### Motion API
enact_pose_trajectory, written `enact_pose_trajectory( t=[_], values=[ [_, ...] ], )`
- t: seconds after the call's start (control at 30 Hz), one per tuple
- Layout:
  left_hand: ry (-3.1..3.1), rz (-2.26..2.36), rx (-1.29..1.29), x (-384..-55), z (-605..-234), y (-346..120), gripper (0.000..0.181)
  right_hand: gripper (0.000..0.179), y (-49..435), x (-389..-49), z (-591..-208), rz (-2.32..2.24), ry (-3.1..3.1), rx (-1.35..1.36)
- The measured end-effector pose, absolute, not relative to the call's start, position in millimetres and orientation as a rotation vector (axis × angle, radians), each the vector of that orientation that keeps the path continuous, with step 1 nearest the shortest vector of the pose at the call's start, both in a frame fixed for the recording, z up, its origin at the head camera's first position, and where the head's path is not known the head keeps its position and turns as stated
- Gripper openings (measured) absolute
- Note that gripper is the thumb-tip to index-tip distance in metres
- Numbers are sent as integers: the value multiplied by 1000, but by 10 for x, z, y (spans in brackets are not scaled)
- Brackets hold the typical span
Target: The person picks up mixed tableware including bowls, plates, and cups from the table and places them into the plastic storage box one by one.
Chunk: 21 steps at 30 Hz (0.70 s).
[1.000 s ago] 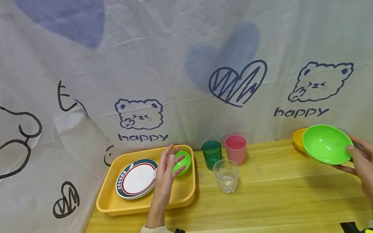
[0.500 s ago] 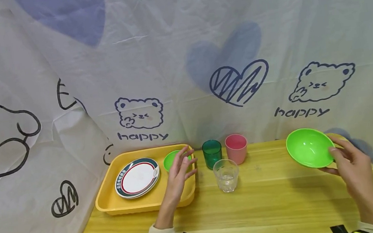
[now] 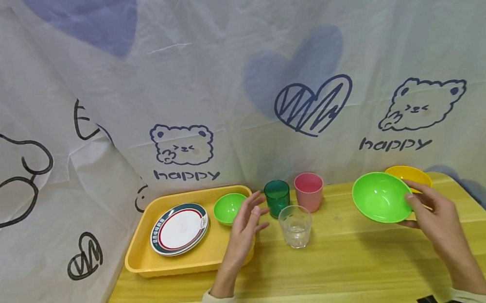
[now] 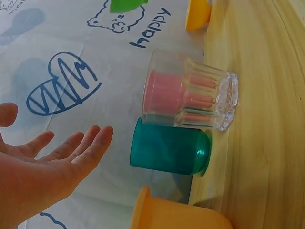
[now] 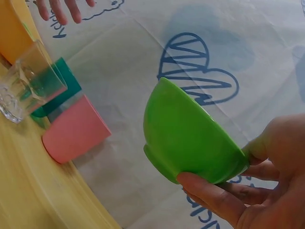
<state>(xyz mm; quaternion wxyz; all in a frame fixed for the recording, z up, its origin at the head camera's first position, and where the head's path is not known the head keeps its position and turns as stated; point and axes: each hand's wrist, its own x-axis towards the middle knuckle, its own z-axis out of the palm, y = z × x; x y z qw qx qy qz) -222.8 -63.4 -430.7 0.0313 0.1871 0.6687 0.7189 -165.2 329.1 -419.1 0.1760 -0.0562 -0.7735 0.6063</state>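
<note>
The glossy bright-green round bowl [image 3: 379, 197] is held above the pale wooden table [image 3: 346, 268], slightly tilted; its rim and underside are gripped by the right hand [image 3: 437, 213], probably so that it is kept steady. The left hand [image 3: 244, 225] is raised near the yellow rectangular plastic tray [image 3: 171, 268], fingers loosely extended, nothing being held.

A teal cup [image 3: 277, 194] and a pink cup [image 3: 309, 195] stand upright side by side on the wooden table [image 3: 325, 280], with a clear glass [image 3: 296, 228] just in front of them. Farther right, a yellow bowl [image 3: 411, 176] sits near the table's back edge. Behind, a pale cloth [image 3: 224, 90] hangs with blue hearts [image 3: 314, 106], bear drawings [image 3: 183, 145] and the word "happy" [image 3: 186, 175] printed on it.
</note>
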Motion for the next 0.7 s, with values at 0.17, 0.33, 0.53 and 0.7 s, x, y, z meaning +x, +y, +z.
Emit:
enact_pose_trajectory(
  t=[0.17,0.33,0.53,0.7],
  values=[
    [2055,2211,591,-2215,-4322,-606,47,48,3205,-1657,-4200,1626,-2282,-137],
    [2077,2176,630,-2203,-4339,-579,47,47,3120,-1670,-4203,1634,-2300,-112],
    [2088,2137,640,-2184,-4333,-530,48,46,3009,-1684,-4195,1638,-2315,-57],
    [2098,2107,657,-2167,-4342,-495,48,45,2933,-1665,-4190,1633,-2345,-27]
  ],
)
